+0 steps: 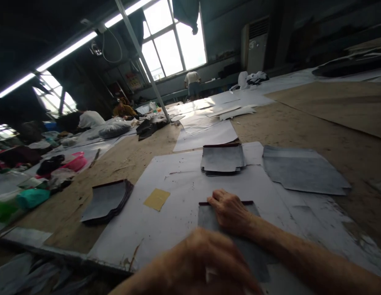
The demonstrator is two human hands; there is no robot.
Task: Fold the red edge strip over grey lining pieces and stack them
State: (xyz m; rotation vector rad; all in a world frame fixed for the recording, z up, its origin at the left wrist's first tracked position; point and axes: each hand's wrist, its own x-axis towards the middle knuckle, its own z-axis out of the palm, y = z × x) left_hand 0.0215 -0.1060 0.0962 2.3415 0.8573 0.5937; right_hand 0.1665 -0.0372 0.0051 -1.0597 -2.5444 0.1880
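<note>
Fabric piece (208, 217) lies under right hand (230, 213), beyond left hand (196, 262).

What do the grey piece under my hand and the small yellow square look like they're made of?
Grey piece: probably fabric or thin leather, matte; it lies limp and flat with a dark red edge.
Yellow square: perhaps paper or sandpaper, dull and flat; too small to tell.

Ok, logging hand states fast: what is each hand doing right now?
Left hand: blurred close to the camera; grip cannot be told.
Right hand: pressed palm-down on the grey piece, fingers curled at its far edge.
</note>
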